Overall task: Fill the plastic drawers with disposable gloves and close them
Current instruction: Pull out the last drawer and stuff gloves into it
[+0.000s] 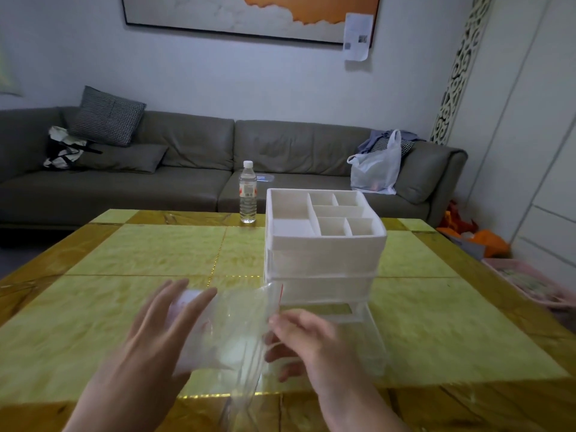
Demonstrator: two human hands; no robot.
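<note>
One clear bag of gloves (224, 332) lies between your hands. Your left hand (156, 332) rests spread against it; your right hand (307, 338) pinches its edge, before the open drawer (364, 335).

Two bare hands raised side by side in front of the body, low in the head view.

The left hand (162, 322) shows its back to the camera, fingers straight, close together and pointing up and away, the forearm running in from the lower left. The right hand (308, 341) sits just to its right, fingers curled inward toward the left hand, thumb on top, its forearm entering from the lower right edge.
</note>
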